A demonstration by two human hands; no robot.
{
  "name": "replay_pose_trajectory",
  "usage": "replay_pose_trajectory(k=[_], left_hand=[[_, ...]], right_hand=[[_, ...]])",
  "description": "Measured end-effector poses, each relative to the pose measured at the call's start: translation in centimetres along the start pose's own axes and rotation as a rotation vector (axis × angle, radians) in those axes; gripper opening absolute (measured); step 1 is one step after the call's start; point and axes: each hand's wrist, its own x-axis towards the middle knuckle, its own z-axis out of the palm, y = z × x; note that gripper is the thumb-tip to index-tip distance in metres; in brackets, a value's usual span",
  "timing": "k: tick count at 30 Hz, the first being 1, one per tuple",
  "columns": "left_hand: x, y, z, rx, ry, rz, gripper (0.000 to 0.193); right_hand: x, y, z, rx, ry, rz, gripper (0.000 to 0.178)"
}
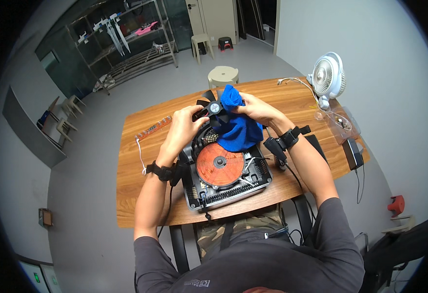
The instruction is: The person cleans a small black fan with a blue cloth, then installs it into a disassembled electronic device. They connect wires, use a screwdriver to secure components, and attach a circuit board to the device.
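My left hand pinches a small black cooling fan by its hub frame. The fan has dark blades and a round silver label in the middle. In my right hand is a bunched blue cloth, its top wadded against the fan's right side and the rest hanging down. Below both hands sits an opened induction cooker with a black housing. Its round copper-coloured coil lies exposed, and the cloth covers part of its far right edge.
A strip of small parts with a white cord lies left on the wooden table. To the right are a white desk fan, a clear plastic tray and a black power adapter. A stool stands beyond the far edge.
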Motion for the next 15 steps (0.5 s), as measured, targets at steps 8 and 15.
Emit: replay_pose_trajectory(k=[8, 15], left_hand=[[-0.6, -0.4, -0.9, 0.079, 0.131, 0.1, 0.036], [0.1, -0.3, -1.2, -0.34, -0.077, -0.283, 0.032]], right_hand=[[-0.2, -1.4, -1.2, -0.398, 0.333, -0.06, 0.032], [0.1, -2.1, 1.0, 0.027, 0.356, -0.092, 0.033]])
